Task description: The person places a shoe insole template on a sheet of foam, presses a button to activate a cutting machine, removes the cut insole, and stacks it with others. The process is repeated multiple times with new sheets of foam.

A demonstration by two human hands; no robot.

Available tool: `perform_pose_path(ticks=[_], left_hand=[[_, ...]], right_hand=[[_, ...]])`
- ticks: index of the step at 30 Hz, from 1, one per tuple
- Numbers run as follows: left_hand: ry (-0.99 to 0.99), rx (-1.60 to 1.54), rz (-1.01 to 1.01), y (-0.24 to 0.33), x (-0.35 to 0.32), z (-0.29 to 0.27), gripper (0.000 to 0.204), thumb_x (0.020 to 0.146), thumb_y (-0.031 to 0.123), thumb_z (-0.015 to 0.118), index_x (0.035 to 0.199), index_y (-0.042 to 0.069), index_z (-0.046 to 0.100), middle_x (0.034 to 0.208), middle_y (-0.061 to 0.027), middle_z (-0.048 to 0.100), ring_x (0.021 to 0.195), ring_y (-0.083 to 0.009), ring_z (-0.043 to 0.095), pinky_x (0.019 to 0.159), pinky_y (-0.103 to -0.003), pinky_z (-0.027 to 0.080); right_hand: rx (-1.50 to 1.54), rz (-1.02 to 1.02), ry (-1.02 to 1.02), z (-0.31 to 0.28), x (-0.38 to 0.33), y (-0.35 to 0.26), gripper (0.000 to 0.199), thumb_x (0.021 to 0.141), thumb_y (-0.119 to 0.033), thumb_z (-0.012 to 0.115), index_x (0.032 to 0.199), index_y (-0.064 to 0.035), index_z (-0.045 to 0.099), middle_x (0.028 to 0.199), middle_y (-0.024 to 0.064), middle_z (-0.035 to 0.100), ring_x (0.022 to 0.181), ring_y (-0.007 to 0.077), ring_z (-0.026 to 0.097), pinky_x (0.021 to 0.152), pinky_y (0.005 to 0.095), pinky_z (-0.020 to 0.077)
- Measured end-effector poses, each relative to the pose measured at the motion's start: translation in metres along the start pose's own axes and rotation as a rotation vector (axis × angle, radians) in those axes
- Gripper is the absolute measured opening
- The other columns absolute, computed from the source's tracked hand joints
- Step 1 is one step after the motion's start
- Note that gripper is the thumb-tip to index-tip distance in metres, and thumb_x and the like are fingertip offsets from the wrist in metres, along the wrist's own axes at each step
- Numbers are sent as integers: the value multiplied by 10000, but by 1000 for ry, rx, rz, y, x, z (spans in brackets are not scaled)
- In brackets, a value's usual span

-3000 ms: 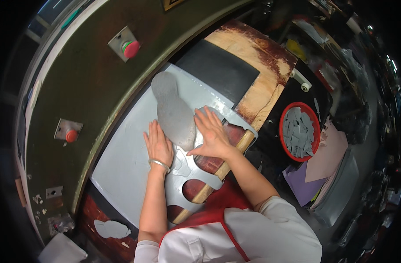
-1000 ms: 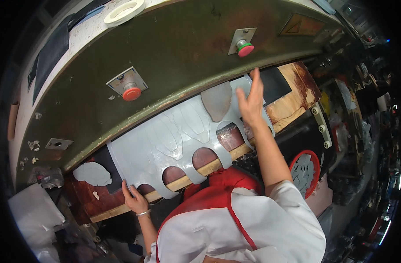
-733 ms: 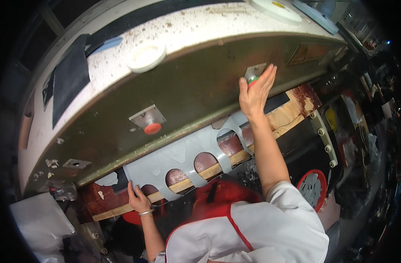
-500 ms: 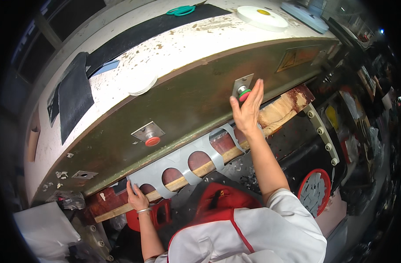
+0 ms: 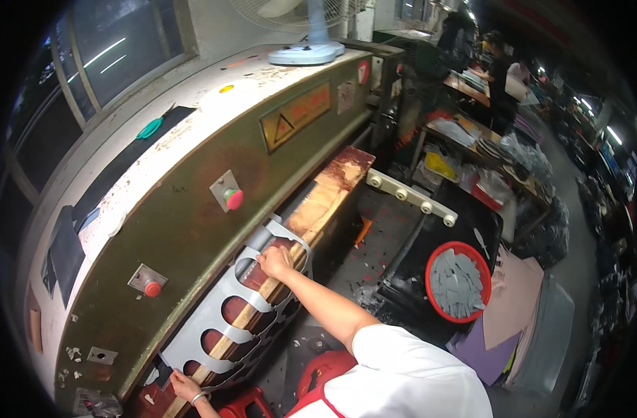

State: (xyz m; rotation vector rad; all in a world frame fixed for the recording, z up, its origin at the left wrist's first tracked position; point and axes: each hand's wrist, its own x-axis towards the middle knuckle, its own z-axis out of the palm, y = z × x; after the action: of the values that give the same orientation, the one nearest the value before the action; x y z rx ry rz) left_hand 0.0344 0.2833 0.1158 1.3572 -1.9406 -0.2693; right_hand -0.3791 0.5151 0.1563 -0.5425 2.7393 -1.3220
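Both hands [image 5: 275, 261] on holed grey sheet [image 5: 224, 322]

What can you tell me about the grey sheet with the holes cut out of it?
The grey sheet looks like thin, flexible material with a row of rounded cut-outs, leaving narrow strips between them. It lies across the wooden board at the front of the green press, its far part tucked under the press head. The right hand rests on its upper end and the left hand holds its lower end. Its front edge droops over the board.
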Motion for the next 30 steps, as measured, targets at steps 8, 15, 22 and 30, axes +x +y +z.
perform_pose_path(ticks=[8,15,22,30], left_hand=[[17,-234,249,-14,-75,-42,305,1009,220,414,930,-62,500,807,-244,531,712,-382,485,669,-416,426],[-49,-275,123,-11,-145,-90,335,978,219,483,1187,-36,542,911,-160,610,805,-253,557,764,-361,461],[67,-219,-143,56,-181,-122,444,922,64,532,1353,17,433,877,-75,568,799,-169,543,757,-300,462],[-574,-324,764,256,-194,-37,384,775,64,644,1154,27,590,1027,-137,609,972,-324,576,882,-428,449]], right_hand=[[219,-359,247,-40,-85,53,254,790,-200,695,612,-37,615,652,121,551,766,310,524,722,406,424],[29,-176,90,-77,-102,22,952,649,-397,808,1421,-62,363,1283,282,463,1256,490,351,1047,507,352],[-95,-230,-80,-77,-136,12,1110,545,-327,835,1463,-101,253,1356,391,270,1318,540,193,1091,522,287],[1180,176,-423,-181,-128,90,942,606,-162,782,1419,-69,315,1074,105,609,898,202,618,805,313,518]])
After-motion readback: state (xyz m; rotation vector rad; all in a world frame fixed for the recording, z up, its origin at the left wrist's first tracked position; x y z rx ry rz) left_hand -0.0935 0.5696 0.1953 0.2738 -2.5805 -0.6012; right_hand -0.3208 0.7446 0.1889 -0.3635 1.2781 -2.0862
